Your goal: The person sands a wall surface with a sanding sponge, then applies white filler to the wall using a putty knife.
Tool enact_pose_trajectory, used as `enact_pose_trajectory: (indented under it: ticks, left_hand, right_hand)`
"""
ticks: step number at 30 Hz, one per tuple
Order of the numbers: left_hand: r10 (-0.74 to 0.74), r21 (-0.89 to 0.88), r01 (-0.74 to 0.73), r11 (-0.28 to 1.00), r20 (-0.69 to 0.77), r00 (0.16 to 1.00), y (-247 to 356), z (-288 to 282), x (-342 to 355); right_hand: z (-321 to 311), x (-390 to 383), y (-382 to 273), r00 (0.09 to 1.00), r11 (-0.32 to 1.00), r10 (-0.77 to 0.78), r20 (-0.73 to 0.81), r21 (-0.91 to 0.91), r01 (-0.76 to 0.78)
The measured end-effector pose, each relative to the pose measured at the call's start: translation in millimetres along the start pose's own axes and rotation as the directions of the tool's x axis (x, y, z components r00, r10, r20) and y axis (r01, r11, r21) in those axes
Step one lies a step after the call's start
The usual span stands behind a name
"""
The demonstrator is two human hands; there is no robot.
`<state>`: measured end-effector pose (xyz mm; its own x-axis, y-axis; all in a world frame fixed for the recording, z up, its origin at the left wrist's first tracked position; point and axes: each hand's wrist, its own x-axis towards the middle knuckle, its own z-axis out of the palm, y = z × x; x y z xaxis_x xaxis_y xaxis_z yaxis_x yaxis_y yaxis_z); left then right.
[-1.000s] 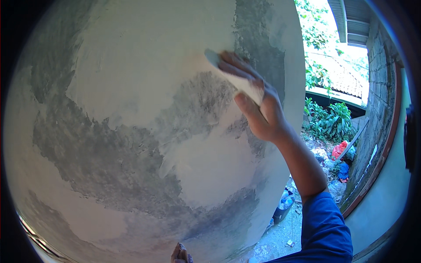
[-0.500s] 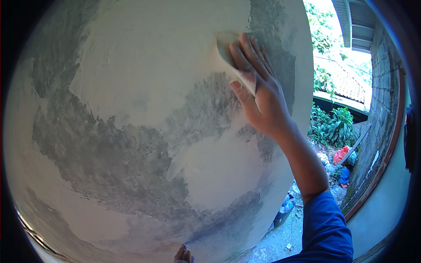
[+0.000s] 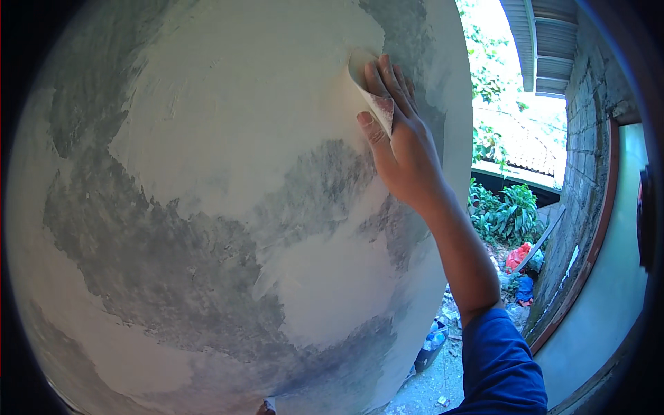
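Observation:
A wall [image 3: 214, 256] covered in patches of white filler and grey fills most of the head view. High on its right part, my right hand [image 3: 404, 138] presses a sheet of sandpaper [image 3: 382, 104] to the surface with its fingers stretched out. The sheet's pale edge curls up between the thumb and the fingers; the rest lies under the hand. At the bottom edge, only a bit of my left hand [image 3: 264, 408] shows, close to the wall. A small pale piece sticks up at its fingertips, too little of it visible to name.
The wall ends at a corner right of my arm. Beyond it are a rubble-strewn ground [image 3: 443, 373], a dark bin [image 3: 430, 349] with waste, green plants [image 3: 508, 211] and red and blue bags. A grey block wall [image 3: 581, 166] and a pale door [image 3: 602, 297] stand at far right.
The view has shifted slightly, moving the scene left in the picture. My right hand stays on the wall with the sandpaper, its fingers closer together. Less of my left hand shows.

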<state>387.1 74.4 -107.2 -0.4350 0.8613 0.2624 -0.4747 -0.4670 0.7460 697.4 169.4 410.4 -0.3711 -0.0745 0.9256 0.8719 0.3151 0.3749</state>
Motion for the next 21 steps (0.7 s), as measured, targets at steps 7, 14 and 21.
enact_pose_trajectory:
  ticks: [7,14,21]
  left_hand:
    - [0.158,-0.027,-0.158,0.987,-0.014,0.987,-19.1,1.0,3.6]
    - [0.297,-0.019,-0.297,0.955,0.008,0.955,-20.1,5.9,2.2]
    - [0.432,0.006,-0.432,0.902,0.001,0.902,-16.4,3.1,-3.8]
  right_hand:
    - [-9.6,-66.2,-59.4,0.974,0.994,-0.032,0.223,0.106,0.008]
    - [1.3,11.8,-8.6,0.997,0.999,-0.034,0.074,-0.017,0.035]
    - [10.9,1.1,-41.5,0.995,0.998,-0.011,0.099,-0.059,0.017]
